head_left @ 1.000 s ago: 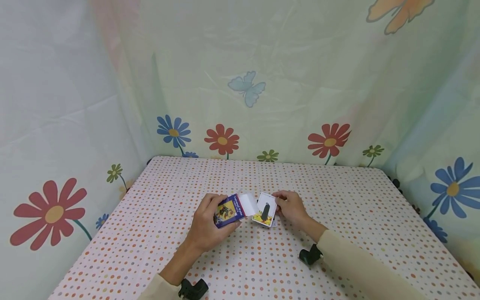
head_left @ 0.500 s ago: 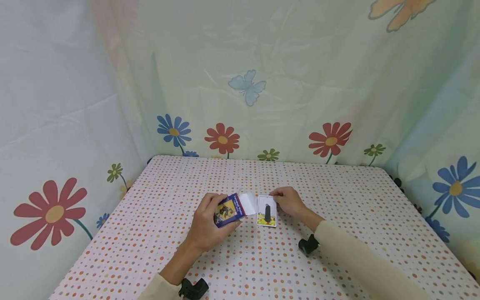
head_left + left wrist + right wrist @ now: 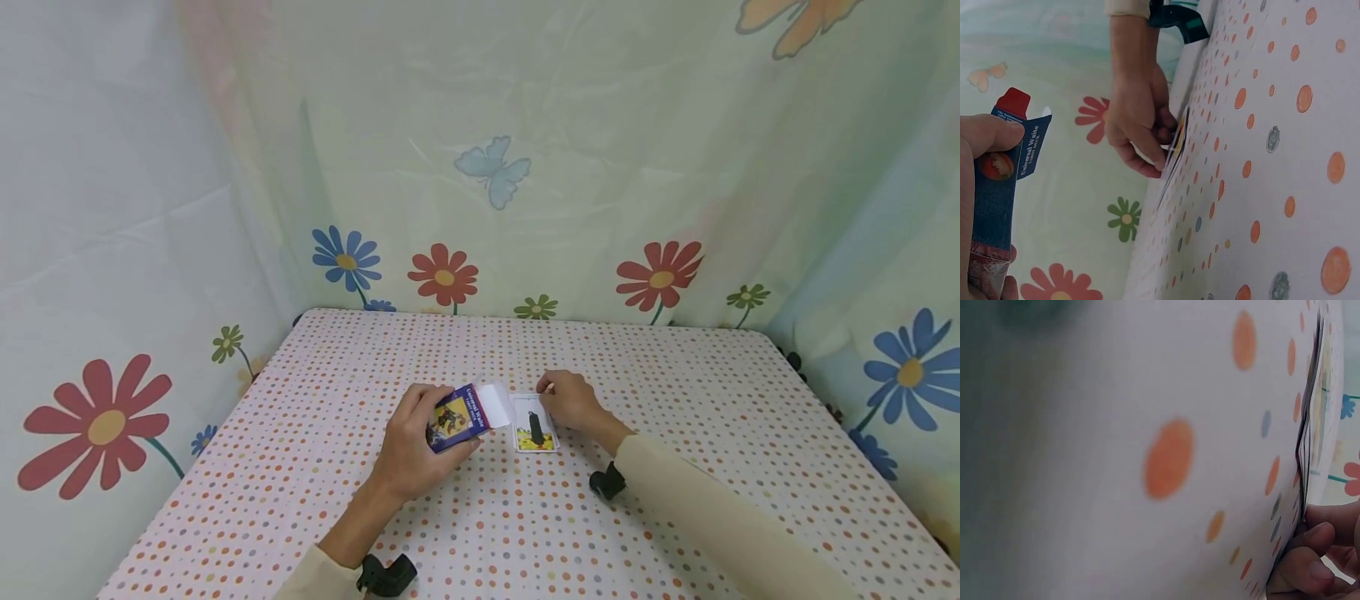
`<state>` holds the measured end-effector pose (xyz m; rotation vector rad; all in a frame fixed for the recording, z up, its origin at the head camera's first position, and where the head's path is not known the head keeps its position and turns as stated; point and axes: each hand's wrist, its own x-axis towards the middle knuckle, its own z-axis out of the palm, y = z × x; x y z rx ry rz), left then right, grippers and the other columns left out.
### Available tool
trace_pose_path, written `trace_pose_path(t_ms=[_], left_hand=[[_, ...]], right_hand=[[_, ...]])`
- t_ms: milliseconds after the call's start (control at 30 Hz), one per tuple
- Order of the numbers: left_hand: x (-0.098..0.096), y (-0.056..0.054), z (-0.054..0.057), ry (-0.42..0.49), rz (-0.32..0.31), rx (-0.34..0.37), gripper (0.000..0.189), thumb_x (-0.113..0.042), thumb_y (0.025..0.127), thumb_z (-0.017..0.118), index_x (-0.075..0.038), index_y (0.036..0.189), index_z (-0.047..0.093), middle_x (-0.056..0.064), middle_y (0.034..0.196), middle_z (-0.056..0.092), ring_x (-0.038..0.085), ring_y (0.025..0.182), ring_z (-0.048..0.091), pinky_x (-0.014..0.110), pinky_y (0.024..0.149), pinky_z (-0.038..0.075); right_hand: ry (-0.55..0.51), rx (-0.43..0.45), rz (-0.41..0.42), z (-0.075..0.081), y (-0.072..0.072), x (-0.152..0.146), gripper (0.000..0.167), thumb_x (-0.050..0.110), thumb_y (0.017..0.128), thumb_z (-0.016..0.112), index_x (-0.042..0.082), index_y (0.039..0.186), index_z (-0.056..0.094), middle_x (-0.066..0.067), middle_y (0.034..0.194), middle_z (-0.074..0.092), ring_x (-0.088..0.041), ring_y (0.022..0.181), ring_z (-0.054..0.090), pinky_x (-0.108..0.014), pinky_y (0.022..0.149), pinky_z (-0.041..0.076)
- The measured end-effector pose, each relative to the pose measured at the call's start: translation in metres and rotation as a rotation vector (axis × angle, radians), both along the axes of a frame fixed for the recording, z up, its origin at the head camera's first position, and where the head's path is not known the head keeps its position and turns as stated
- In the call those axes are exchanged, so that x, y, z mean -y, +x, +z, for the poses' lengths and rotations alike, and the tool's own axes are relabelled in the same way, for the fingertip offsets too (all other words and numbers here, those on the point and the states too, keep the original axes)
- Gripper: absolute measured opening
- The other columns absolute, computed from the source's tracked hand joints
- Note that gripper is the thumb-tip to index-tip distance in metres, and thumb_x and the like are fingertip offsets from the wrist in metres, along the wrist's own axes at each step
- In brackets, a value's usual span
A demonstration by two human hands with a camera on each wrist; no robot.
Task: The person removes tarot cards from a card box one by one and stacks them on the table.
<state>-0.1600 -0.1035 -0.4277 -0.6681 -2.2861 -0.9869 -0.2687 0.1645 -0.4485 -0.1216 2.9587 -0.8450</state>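
I'd judge the cards light, thin and springy, slick enough to slide over one another, with corners that could crease; I'd take them by the edges. They lie as a thin stack on the spotted bench, between my hands but much nearer the right — touching its fingers at the far right corner. My right hand has thumb and fingers curled in there, pinching that edge. My left hand is wrapped round the blue box, which would probably dent if squeezed hard — its opposite sides look the safest hold. The box's white flap points toward the stack, right beside its left edge; I can't tell whether they touch.
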Motion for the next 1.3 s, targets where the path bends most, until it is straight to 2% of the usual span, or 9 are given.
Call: trace_pose_path(t_ms=[300,567,800,967,1133,1233,1300], left_hand=[[-0.001,0.001,0.001,-0.002,0.005,0.0,0.071,-0.032,0.073,0.091,-0.007,0.132,0.061,0.007,0.122,0.054,0.015,0.1,0.057,0.028,0.075,0.056],[-0.001,0.001,0.001,-0.006,0.005,0.0,0.072,-0.032,0.073,0.091,-0.005,0.132,0.061,0.007,0.123,0.054,0.015,0.1,0.057,0.028,0.075,0.056],[-0.001,0.0,0.001,-0.003,0.003,-0.007,0.072,-0.032,0.072,0.091,-0.005,0.132,0.061,0.008,0.123,0.054,0.017,0.101,0.057,0.029,0.076,0.057],[-0.001,0.0,0.002,0.003,0.0,-0.006,0.072,-0.031,0.072,0.092,-0.005,0.132,0.061,0.008,0.122,0.054,0.017,0.101,0.057,0.029,0.076,0.057],[-0.001,0.001,0.002,0.004,0.001,-0.012,0.072,-0.031,0.072,0.091,-0.004,0.131,0.061,0.008,0.122,0.054,0.017,0.1,0.057,0.029,0.075,0.057],[0.0,0.001,0.002,0.002,0.002,-0.013,0.072,-0.031,0.073,0.091,-0.005,0.132,0.06,0.008,0.122,0.054,0.017,0.101,0.057,0.029,0.075,0.057],[0.0,0.001,0.002,0.001,0.002,-0.013,0.071,-0.031,0.073,0.091,-0.006,0.132,0.06,0.008,0.122,0.054,0.017,0.101,0.057,0.029,0.075,0.057]], right_hand=[[0.01,-0.005,-0.007,-0.001,0.002,0.001,0.004,0.008,0.098,0.062,0.008,0.097,0.066,-0.005,0.08,0.061,-0.018,0.068,0.055,-0.028,0.056,0.042],[-0.004,0.004,-0.031,-0.001,0.003,0.003,0.006,0.01,0.099,0.061,0.007,0.096,0.065,-0.009,0.087,0.062,-0.017,0.061,0.055,-0.025,0.049,0.041],[-0.046,0.065,-0.056,0.004,0.005,0.008,0.004,0.007,0.1,0.058,0.005,0.1,0.062,-0.008,0.061,0.061,-0.015,0.043,0.059,-0.022,0.041,0.046],[-0.045,0.073,-0.053,0.006,0.006,0.008,0.005,0.007,0.101,0.057,0.005,0.101,0.061,-0.007,0.056,0.059,-0.015,0.042,0.058,-0.021,0.04,0.046],[-0.038,0.064,-0.061,0.008,0.008,0.008,0.011,0.011,0.1,0.058,0.003,0.107,0.062,-0.008,0.061,0.061,-0.014,0.044,0.057,-0.023,0.042,0.046],[-0.01,0.052,-0.076,0.008,0.01,0.007,0.024,0.019,0.098,0.064,0.0,0.112,0.062,-0.008,0.071,0.062,-0.015,0.05,0.058,-0.025,0.047,0.045],[0.017,0.055,-0.087,0.008,0.011,0.007,0.03,0.025,0.095,0.068,-0.001,0.11,0.063,-0.008,0.075,0.063,-0.016,0.054,0.058,-0.026,0.05,0.044]])
